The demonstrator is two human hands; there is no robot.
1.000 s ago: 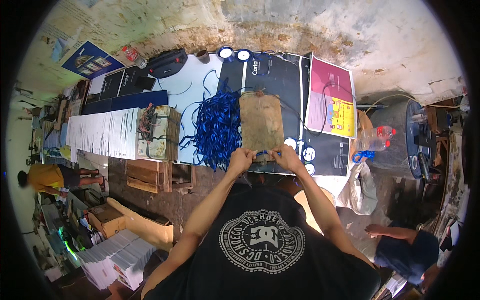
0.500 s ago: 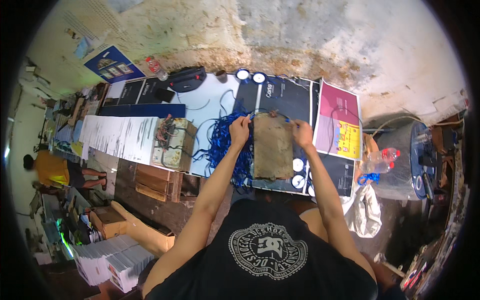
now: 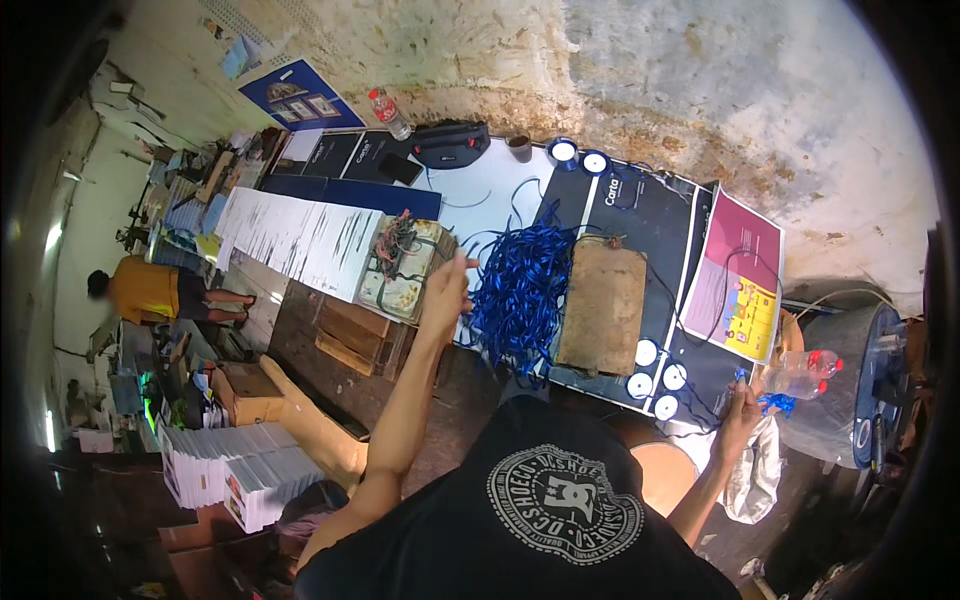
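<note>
Heaped loosely on the table (image 3: pixel 485 208), near the middle, blue ribbon (image 3: pixel 520 290), with some strands hanging over the near edge. Just right of the heap, touching it or nearly so, a worn brown board (image 3: pixel 602 308), lying flat.

Easy to go wrong here, as a judgement: tightening of the pile into knots, from so many loops lying crossed; snagging of a strand on the left fingers or on the board's rough edge; slipping of the overhanging strands to the floor, from their own weight or a careless tug. Possible too: knocking the white spools (image 3: pixel 646 352) off the near corner with a low sweep of the right forearm.

Left arm stretched forward over the near edge, left hand (image 3: pixel 448 300) raised between the ribbon and a strapped bundle (image 3: pixel 405 270), one finger apparently extended; impossible to tell from this view whether closed on anything thin or empty. Right arm swung well out to the side, elbow bent, right hand (image 3: pixel 740 408) at the near right corner, fingers drawn together, apparently around a small blue piece (image 3: pixel 741 375).

Just beyond the right hand, a blue bunch (image 3: pixel 776 402), near clear bottles (image 3: pixel 800 362); below, a white sack (image 3: pixel 755 480). Farther left, a long row of white paper (image 3: pixel 300 240); at the back, a black pouch (image 3: pixel 450 147) and a small cup (image 3: pixel 519 148).
</note>
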